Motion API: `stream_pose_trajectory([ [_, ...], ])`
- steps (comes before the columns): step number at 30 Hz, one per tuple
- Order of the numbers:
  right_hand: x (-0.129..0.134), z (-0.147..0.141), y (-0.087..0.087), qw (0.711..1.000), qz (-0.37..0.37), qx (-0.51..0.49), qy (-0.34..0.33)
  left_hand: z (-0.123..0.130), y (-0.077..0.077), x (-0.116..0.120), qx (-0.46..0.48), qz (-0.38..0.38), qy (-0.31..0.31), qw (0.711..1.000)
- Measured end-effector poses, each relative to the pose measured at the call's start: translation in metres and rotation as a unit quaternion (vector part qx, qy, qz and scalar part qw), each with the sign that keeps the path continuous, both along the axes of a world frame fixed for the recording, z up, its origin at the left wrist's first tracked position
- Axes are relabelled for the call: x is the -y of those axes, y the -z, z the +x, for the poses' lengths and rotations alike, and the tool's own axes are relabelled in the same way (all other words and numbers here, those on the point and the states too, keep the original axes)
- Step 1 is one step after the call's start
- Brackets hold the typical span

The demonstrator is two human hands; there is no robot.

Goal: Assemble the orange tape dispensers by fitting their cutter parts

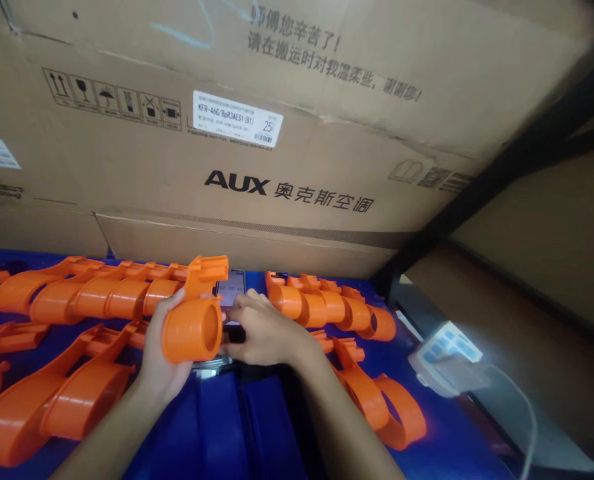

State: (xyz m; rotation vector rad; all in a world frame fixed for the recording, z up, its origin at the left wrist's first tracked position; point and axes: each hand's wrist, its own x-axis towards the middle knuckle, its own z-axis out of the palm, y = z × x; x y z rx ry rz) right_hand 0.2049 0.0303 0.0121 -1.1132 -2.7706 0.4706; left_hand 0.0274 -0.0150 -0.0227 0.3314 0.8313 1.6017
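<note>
My left hand [159, 353] is closed around an orange plastic ring part [189, 331], a short wide tube with a slotted arm rising from its top. The tube's opening faces right. Just beside it is my right hand [267, 327], its fingers bent and pinched together. Whatever those fingers hold, if anything, is hidden behind them and the ring part. Behind the two hands stands a phone [231, 285] with digits on its lit screen, partly covered by the orange arm and my right hand.
More orange ring parts [127, 298] lie in rows on the blue surface [177, 427] at left; others [354, 312] lie at right. A large cardboard box [297, 160] rises behind. Along the right side are a black metal bar [467, 187] and a white power strip [444, 360] with a cable.
</note>
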Motion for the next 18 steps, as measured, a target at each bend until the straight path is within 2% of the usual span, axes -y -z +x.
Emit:
stream_pose_trajectory([
  [3, -0.0014, 0.0016, 0.0007, 1.000, -0.008, -0.010, -0.019, -0.0004, -0.0018, -0.0003, -0.005, 0.011, 0.004, 1.000],
  [11, -0.0027, -0.0016, 0.0052, 1.000, -0.007, 0.007, 0.005, -0.0031, -0.0080, -0.0022, 0.003, 0.060, -0.017, 0.998],
  [18, -0.0069, -0.0054, 0.0093, 0.999, 0.000, 0.036, 0.003, 0.0055, -0.0079, 0.0015, -0.014, 0.045, 0.038, 0.998],
])
